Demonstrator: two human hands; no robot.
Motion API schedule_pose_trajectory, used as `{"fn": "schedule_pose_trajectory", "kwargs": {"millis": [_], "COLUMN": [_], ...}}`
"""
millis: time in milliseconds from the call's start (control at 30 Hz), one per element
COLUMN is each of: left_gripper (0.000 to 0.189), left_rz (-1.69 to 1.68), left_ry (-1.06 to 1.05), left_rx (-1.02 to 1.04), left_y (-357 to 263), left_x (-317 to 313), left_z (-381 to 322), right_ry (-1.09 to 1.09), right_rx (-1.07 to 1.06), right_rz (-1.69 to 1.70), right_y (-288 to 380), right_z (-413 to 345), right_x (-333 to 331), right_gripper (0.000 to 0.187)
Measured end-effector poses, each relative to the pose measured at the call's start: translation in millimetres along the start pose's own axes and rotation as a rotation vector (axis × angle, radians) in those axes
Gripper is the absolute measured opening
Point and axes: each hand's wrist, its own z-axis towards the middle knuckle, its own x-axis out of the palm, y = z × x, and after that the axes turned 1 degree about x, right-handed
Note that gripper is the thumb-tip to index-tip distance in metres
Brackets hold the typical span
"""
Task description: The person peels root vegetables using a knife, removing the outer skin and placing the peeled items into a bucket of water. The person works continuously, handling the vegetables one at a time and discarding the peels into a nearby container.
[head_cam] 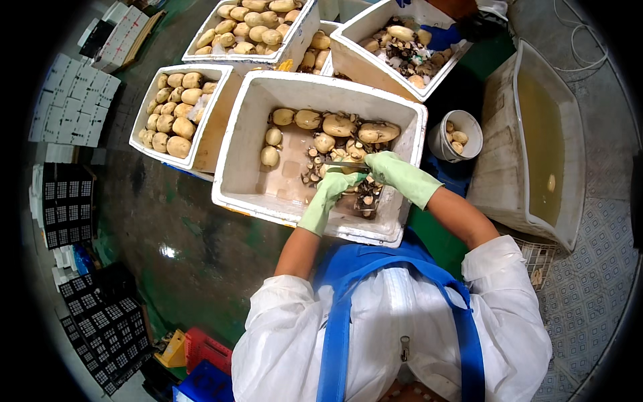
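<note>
Both my hands wear pale green rubber gloves and work inside a white foam box [241,145]. My right hand [387,168] grips a knife, its narrow blade [344,164] pointing left. Just below the blade, my left hand [339,183] holds a lotus root segment [351,170], mostly covered by glove and knife. Around my hands lie dark trimmed root ends [369,200] and loose segments. Larger lotus roots [339,125] line the box's far wall, and two small ones [270,156] rest toward its left.
Foam boxes of lotus roots [176,113] stand left and beyond [251,27]. At the upper right, another person's blue glove [442,37] reaches into a box of roots and scraps [346,35]. A white bucket [437,143] and a tub of murky water [540,145] are to my right.
</note>
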Motion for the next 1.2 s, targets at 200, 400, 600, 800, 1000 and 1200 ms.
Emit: {"fn": "schedule_pose_trajectory", "kwargs": {"millis": [200, 400, 600, 800, 1000, 1200], "left_gripper": [0.028, 0.029, 0.071, 0.052, 0.048, 0.065], "left_rz": [0.28, 0.083, 0.188, -0.185, -0.726, -0.566], "left_ry": [-0.023, 0.022, -0.07, -0.248, -0.351, -0.085], "left_rx": [0.337, 0.111, 0.2, 0.261, -0.077, -0.051], "left_y": [7.5, 12.6, -8.0, 7.8, 31.2, 11.6], "left_x": [-7.2, -14.3, 9.2, -47.2, -58.5, -11.8], "left_z": [4.4, -3.1, -26.2, 2.8, 11.6, 25.1], "right_ry": [-0.12, -0.154, -0.074, -0.186, 0.338, 0.356], "right_rx": [0.094, -0.079, -0.108, -0.15, -0.122, -0.218], "right_rz": [0.157, -0.106, -0.52, -0.439, 0.678, 0.954], "right_y": [15.3, -26.0, -66.8, -30.5, 2.7, -26.7], "right_z": [-14.8, 50.0, 63.9, 43.9, 26.6, 22.3], "right_x": [6.2, 33.7, 32.8, 40.7, 59.8, 36.5], "right_gripper": [0.023, 0.037, 0.037, 0.018, 0.027, 0.038]}}
